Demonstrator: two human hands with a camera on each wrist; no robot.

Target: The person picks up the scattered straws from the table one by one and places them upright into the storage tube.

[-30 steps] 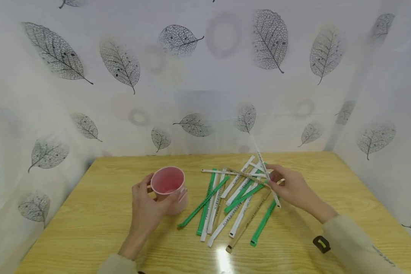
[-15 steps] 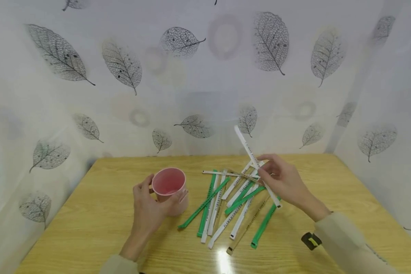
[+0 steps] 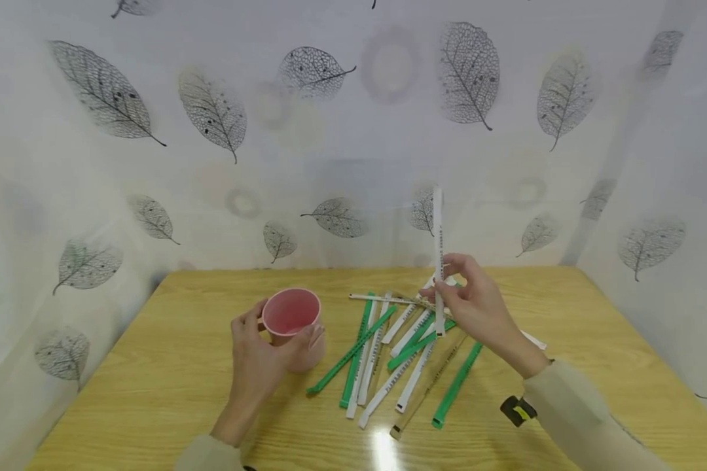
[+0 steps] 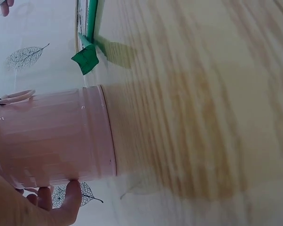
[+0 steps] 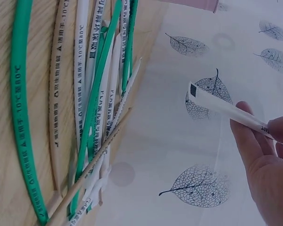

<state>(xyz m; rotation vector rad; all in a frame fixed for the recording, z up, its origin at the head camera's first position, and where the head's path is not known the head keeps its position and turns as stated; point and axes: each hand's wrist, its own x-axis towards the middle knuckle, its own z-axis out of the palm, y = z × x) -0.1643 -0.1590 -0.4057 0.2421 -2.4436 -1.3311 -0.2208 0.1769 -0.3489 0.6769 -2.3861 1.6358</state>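
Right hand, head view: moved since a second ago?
Yes. Against the back right corner of the table, the right hand has moved left and slightly up in the picture.

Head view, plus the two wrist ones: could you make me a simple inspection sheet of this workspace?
Surface: wood-grain table, with a bright glare spot at the near side.
Job's things: pink cup, upright on the table; held white strip, slim, straw-like and raised; heap of printed strips, green, white and tan, many overlapping.
Clutter: a partly hidden white strip shows behind the right wrist; otherwise nothing seen.
Hands: left hand grips the cup; right hand pinches the raised strip.
Cables: nothing seen.
Surroundings: pale leaf-print backdrop behind the table; dark item with a yellow mark by the right sleeve, use unclear.
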